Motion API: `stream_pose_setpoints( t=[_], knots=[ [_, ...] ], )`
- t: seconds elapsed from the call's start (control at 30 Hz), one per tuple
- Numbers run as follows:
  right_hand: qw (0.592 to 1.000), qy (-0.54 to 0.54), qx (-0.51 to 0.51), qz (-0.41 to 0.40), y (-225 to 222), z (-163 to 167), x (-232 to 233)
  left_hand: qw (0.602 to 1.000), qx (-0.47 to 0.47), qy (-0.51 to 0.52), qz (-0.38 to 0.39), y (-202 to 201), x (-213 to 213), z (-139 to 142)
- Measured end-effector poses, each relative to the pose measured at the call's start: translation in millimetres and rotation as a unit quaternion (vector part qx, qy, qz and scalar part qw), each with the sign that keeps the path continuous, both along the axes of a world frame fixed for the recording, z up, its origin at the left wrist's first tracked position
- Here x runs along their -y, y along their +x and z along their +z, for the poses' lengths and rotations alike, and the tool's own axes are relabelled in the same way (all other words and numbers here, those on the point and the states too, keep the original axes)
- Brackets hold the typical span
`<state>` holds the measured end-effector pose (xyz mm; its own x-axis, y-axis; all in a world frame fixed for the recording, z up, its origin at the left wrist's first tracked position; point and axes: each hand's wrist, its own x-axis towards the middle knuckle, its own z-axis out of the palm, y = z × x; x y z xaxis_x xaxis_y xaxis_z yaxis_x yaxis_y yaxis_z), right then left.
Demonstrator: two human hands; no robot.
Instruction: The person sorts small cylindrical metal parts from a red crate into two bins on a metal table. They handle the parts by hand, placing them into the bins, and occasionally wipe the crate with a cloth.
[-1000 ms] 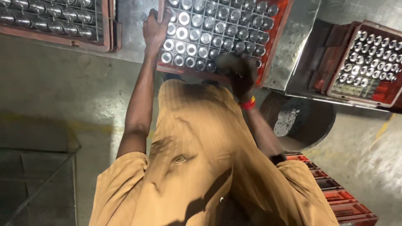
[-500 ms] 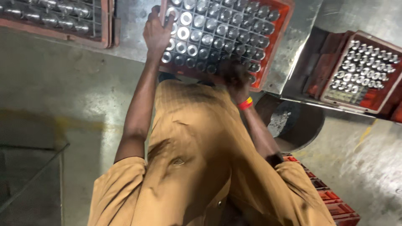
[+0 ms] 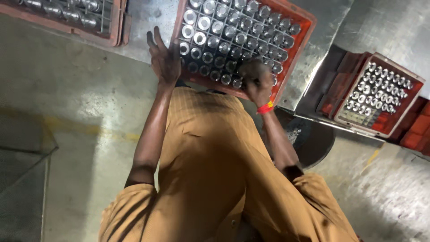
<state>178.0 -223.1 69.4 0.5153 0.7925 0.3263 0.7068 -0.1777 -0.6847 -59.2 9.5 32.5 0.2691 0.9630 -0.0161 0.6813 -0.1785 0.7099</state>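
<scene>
A grey concrete floor [image 3: 67,103] fills most of the view, seen from above. On it lies a shiny metal sheet [image 3: 313,49], and on that sits a red crate [image 3: 295,18] whose grid of cells holds rows of upright metal cylinders [image 3: 224,31], their round tops catching the light. The crate is tilted in the picture, its near edge towards the person. Below it, the person's tan shirt [image 3: 210,170] takes up the middle of the frame.

A second crate [image 3: 380,96] of the same cylinders stands well apart at the right, and a third crate [image 3: 67,15] shows at the top left corner. A dark round pan [image 3: 313,143] lies on the floor near the right forearm.

The left hand [image 3: 165,56] is open, fingers spread, touching the near left side of the red crate. The right hand [image 3: 256,80], with a red band at the wrist, is curled closed over the cylinders at the crate's near edge; I cannot tell whether it grips one.
</scene>
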Motion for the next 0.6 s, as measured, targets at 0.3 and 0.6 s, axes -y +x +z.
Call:
stream_pose_setpoints(
  t=[0.3,0.6],
  knots=[
    [0.999,0.023,0.028,0.015,18.0,-0.9,-50.0,1.0,-0.012,-0.007,0.017,0.5,-3.9,-5.7],
    [0.996,0.071,0.021,-0.048,49.4,-10.5,-41.5,0.998,0.002,0.052,0.041,5.4,6.5,3.8]
  ],
)
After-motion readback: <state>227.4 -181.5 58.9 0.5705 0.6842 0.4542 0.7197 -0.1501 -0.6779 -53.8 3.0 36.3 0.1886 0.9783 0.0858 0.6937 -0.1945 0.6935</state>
